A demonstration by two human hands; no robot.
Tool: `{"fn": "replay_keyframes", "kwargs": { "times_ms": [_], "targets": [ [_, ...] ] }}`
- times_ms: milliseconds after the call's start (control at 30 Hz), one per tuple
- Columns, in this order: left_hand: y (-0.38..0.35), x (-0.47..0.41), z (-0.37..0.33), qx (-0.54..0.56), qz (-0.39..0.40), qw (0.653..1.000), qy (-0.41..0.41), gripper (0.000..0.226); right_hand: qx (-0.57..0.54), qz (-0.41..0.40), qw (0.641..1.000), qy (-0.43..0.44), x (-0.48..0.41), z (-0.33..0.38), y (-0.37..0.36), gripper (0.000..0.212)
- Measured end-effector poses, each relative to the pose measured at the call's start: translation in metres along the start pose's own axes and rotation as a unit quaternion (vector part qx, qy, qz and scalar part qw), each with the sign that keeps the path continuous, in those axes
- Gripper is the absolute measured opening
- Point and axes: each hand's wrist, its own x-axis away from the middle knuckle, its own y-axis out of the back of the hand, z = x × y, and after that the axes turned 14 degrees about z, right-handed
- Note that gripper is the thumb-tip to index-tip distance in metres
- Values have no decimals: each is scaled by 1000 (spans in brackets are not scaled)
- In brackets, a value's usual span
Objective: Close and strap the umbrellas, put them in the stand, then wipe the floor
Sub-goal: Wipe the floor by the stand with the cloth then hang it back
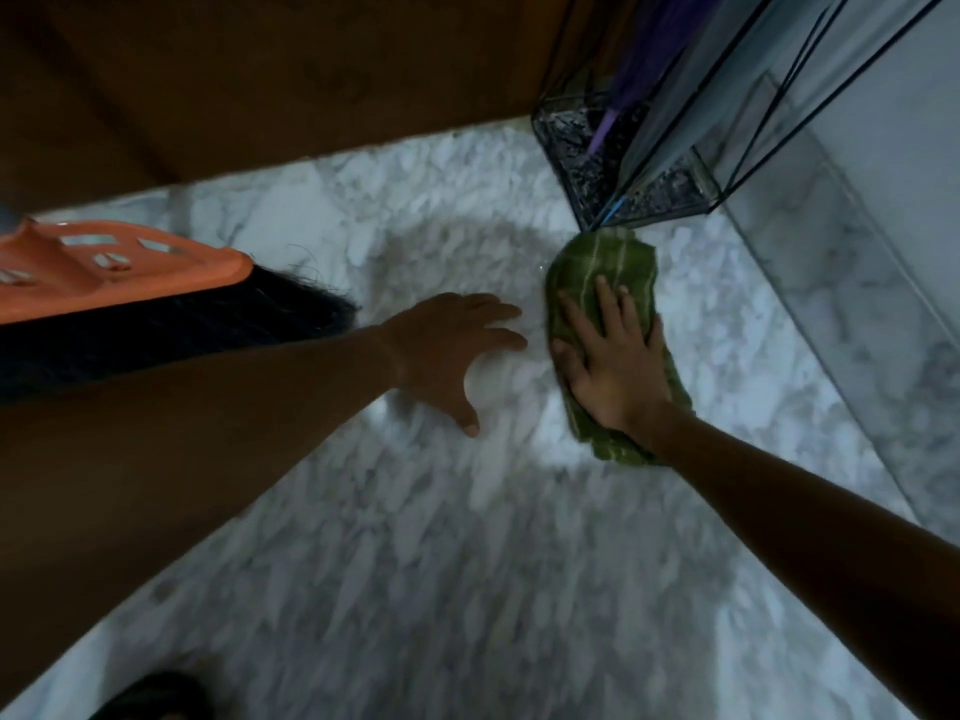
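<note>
Marble floor (415, 563) holds a green cloth (597, 262) just beside the umbrella stand (582, 148), far right. Right hand (613, 366) presses the cloth flat-fingered, grip open; left hand (457, 350) rests spread on the floor, also open.

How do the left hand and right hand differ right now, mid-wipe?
The left hand rests straight on the bare marble floor; the right hand presses flat on the green cloth. The left hand's fingers point sideways toward the cloth, while the right hand's fingers point ahead toward the umbrella stand. Both are palm down with fingers straight, and neither is gripping anything.
</note>
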Motion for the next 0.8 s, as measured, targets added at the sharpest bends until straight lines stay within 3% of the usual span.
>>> {"fn": "replay_keyframes", "kwargs": {
  "times_ms": [100,200,500,800],
  "targets": [
    [9,12,18,22,-9,997,71,127,29,-5,996,87,14,30,-13,60],
    [19,20,40,68,1,989,130,133,22,-9,993,114,4,39,-9,60],
    [33,12,64,94,13,988,121,150,38,-21,994,99,-103,69,35,66],
    [26,2,75,82,19,988,126,157,-4,33,998,58,-209,89,90,58]
  ]
}}
